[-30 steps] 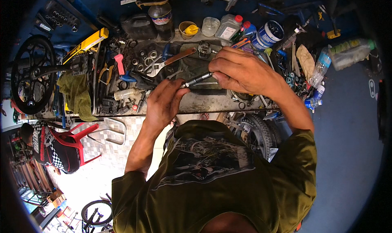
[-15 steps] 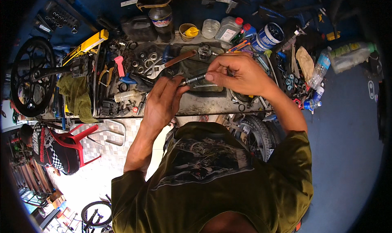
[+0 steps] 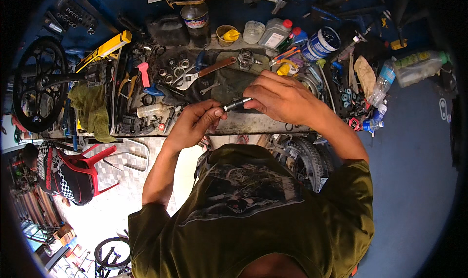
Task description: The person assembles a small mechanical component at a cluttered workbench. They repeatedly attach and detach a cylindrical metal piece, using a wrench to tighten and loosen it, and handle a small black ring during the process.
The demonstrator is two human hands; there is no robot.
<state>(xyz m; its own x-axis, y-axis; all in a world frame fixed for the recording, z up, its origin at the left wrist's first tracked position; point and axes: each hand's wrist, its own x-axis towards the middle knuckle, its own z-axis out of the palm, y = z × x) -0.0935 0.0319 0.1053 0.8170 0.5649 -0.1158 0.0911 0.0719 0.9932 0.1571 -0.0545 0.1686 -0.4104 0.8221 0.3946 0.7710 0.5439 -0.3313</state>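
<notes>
The small metal rod [image 3: 236,104] lies almost level, its long axis left to right, right end slightly higher. It is dark with shiny bands. The left hand [image 3: 195,124] and right hand [image 3: 280,97] pinch its ends above the workbench [image 3: 253,127].

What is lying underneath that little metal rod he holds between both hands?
Under the metal rod lies a dark mat on the cluttered workbench. His right hand covers whatever lies on the mat beneath it.
</notes>
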